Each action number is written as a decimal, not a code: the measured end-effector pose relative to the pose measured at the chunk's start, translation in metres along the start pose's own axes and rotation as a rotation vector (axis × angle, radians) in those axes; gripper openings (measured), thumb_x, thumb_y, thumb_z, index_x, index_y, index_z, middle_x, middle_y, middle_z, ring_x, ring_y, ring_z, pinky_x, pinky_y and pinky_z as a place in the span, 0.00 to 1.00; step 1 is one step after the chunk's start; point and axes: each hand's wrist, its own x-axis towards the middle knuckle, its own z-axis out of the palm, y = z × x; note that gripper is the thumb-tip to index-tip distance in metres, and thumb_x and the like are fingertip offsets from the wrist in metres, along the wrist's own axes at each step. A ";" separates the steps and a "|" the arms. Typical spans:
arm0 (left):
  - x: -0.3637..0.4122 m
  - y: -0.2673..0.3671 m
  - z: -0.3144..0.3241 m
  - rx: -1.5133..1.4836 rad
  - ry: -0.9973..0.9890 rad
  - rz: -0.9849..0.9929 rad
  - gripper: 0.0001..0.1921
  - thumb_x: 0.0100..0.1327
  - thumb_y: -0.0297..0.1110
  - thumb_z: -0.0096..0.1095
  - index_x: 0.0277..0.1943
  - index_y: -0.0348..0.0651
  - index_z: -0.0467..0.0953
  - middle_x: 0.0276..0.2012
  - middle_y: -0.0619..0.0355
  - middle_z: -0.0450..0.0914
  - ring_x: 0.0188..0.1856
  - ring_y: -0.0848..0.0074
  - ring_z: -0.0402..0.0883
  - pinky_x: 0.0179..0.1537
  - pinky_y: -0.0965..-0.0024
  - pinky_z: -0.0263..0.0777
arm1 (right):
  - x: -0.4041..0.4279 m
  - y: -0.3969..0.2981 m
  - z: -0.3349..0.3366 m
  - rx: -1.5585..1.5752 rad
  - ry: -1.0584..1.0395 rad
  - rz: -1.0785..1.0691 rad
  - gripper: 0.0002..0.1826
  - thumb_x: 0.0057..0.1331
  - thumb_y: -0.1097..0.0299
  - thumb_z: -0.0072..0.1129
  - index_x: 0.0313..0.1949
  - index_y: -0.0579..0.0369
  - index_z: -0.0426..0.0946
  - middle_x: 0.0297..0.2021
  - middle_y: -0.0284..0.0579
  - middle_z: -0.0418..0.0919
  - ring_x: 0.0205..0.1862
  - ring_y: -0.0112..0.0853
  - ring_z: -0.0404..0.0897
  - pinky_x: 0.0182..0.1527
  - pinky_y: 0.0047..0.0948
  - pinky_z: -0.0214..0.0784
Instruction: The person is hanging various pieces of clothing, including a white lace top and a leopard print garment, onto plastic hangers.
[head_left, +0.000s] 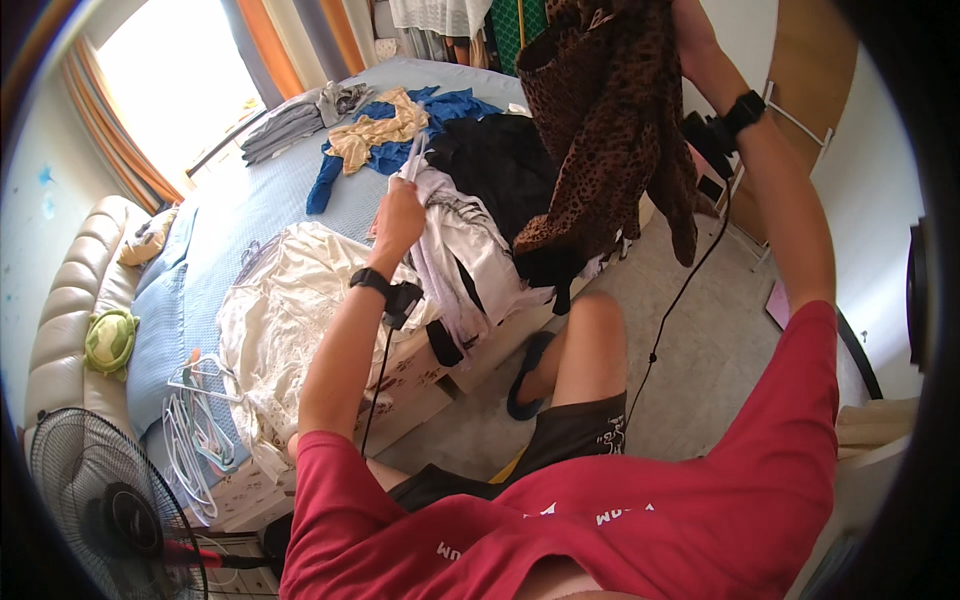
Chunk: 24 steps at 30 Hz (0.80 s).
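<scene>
My left hand is closed around a thin white item, possibly a clothes hanger, above the bed's edge. Just below it lies a heap of white and lilac garments, with a black garment behind. My right hand is raised at the top edge, its fingers out of view or behind cloth. From it hangs a brown leopard-print garment, whose lower end reaches down by the bedside. A cream lace garment is spread on the bed to the left of my left hand.
Blue and beige garments and a folded grey pile lie on the blue bedspread. Several hangers rest at the bed's near corner. A fan stands lower left. A cable hangs from my right wrist.
</scene>
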 end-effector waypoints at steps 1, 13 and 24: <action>-0.004 0.003 -0.013 -0.134 0.022 -0.110 0.12 0.73 0.29 0.45 0.47 0.29 0.74 0.30 0.39 0.83 0.37 0.43 0.84 0.44 0.46 0.75 | -0.002 -0.001 0.004 -0.103 0.066 -0.093 0.16 0.73 0.66 0.46 0.48 0.62 0.81 0.39 0.50 0.87 0.42 0.41 0.87 0.53 0.41 0.80; -0.077 0.090 -0.186 -0.690 0.307 -0.291 0.18 0.73 0.39 0.64 0.55 0.33 0.73 0.42 0.56 0.79 0.28 0.83 0.70 0.29 0.76 0.66 | 0.031 0.042 0.181 0.332 -0.456 0.100 0.13 0.76 0.68 0.47 0.50 0.60 0.79 0.43 0.47 0.87 0.42 0.34 0.86 0.51 0.38 0.82; -0.127 0.087 -0.294 -0.469 0.322 -0.240 0.15 0.66 0.30 0.73 0.51 0.29 0.83 0.37 0.58 0.88 0.40 0.81 0.83 0.43 0.76 0.76 | -0.032 0.145 0.335 0.263 -0.549 0.411 0.17 0.76 0.65 0.49 0.52 0.64 0.81 0.49 0.49 0.87 0.47 0.36 0.86 0.60 0.39 0.76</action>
